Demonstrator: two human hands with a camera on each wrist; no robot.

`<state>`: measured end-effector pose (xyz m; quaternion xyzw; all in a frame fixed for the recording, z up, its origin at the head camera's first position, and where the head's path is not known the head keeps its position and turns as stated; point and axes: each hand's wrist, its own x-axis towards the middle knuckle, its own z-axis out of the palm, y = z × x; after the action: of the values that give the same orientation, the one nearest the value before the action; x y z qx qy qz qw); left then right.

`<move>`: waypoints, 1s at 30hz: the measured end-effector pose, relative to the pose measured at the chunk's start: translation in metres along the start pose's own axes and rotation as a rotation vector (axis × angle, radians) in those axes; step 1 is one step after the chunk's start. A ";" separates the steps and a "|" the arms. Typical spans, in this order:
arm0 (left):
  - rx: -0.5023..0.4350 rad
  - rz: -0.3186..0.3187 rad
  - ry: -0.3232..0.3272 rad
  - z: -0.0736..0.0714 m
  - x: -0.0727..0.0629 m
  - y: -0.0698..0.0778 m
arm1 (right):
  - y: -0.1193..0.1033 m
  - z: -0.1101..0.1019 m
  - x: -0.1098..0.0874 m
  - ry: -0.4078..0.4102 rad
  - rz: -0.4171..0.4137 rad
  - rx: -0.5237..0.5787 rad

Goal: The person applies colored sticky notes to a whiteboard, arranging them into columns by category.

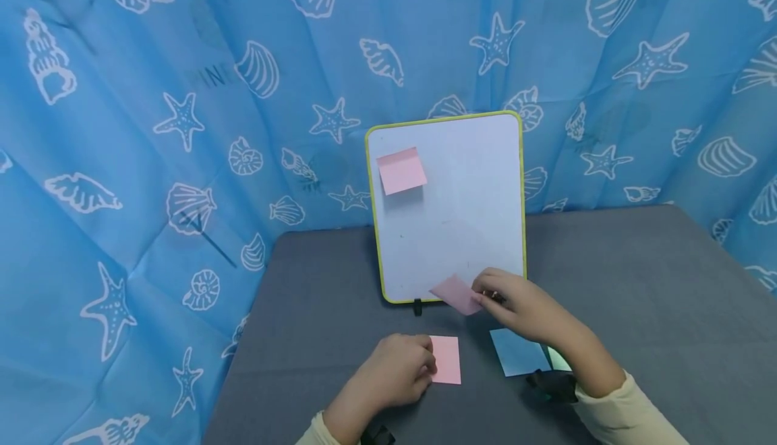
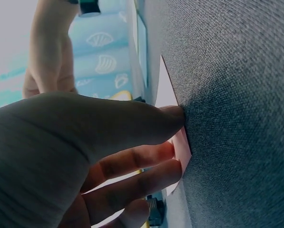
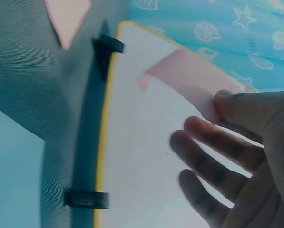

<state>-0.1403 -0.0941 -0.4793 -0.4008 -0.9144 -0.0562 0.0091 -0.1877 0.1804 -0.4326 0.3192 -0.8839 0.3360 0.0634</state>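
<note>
Whiteboard [image 1: 467, 222] carries one pink note [image 1: 403, 174] of three

Paper squares number five: three pink, one blue, one green. The one whiteboard stands at the centre of the head view, with the first pink note at its upper left. The second pink note [image 1: 456, 294] is in the air before the board's lower edge; the third pink note [image 1: 446, 360] lies on the grey tabletop [image 1: 315, 283], at lower centre. The blue note [image 1: 518, 352] lies to its right, with the green note [image 1: 558, 360] just beyond. Two black clips [image 3: 87, 199] show along the board's bottom edge in the right wrist view.

The right hand [image 1: 522, 305] pinches the second note by a corner under its thumb, its other visible fingers loosely bent and parted. The left hand [image 1: 400, 369] is curled at the third note's left side, gripping it between thumb and fingers.

The left hand covers part of that note; whether it is a single sheet or a pad, I cannot tell. The right forearm hides most of the green note. Both cream sleeves [image 1: 625, 411] are cut off at the bottom of the frame.
</note>
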 end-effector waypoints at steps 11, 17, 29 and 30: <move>-0.074 -0.028 -0.041 0.003 -0.002 0.001 | 0.001 -0.010 -0.006 0.072 -0.002 0.003; -0.090 -0.035 -0.048 0.000 0.001 0.000 | 0.002 -0.020 -0.003 0.101 -0.042 -0.031; -0.083 -0.034 -0.018 -0.002 0.000 0.001 | 0.005 -0.041 0.017 0.358 -0.098 -0.209; -0.092 -0.043 -0.023 -0.001 0.000 0.002 | 0.006 -0.043 0.020 0.381 -0.116 -0.229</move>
<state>-0.1390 -0.0931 -0.4778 -0.3817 -0.9193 -0.0937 -0.0209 -0.2114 0.2010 -0.3962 0.2912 -0.8684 0.2836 0.2841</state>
